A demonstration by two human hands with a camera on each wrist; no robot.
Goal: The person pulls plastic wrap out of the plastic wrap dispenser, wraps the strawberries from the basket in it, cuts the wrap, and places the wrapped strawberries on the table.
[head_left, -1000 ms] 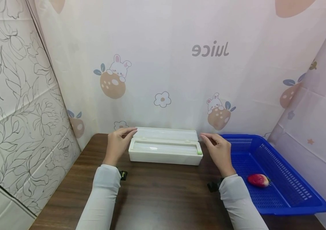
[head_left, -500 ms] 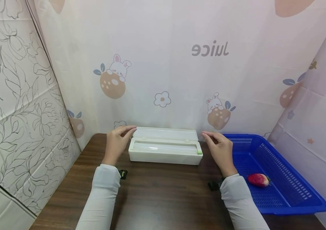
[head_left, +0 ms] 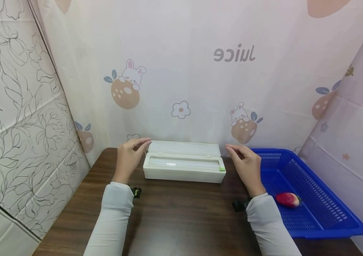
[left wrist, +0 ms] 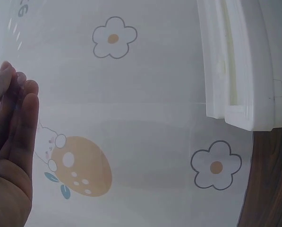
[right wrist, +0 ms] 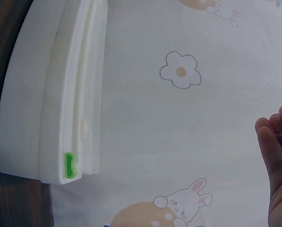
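A white cling film dispenser (head_left: 184, 174) stands at the back of the table, its clear lid (head_left: 184, 148) tipped up behind it. A green cutter slider (right wrist: 70, 165) sits at the right end of its rail. My left hand (head_left: 128, 159), above and left of the box, pinches the edge of nearly invisible cling film (left wrist: 19, 46), which shows as glints in the left wrist view. Off the box's right end, my right hand (head_left: 247, 167) pinches the film's other corner between thumb and fingers. How far the sheet reaches down to the box is hard to see.
A blue plastic basket (head_left: 322, 190) stands to the right, close to my right forearm, holding a red and white strawberry-like fruit (head_left: 288, 200). Dark wooden tabletop (head_left: 175, 217) lies in front of the box. A printed curtain (head_left: 181, 78) hangs right behind it.
Both hands have risen a little and drawn slightly apart, left hand leftward and right hand rightward, still pinching. Dispenser, basket and fruit stay in place.
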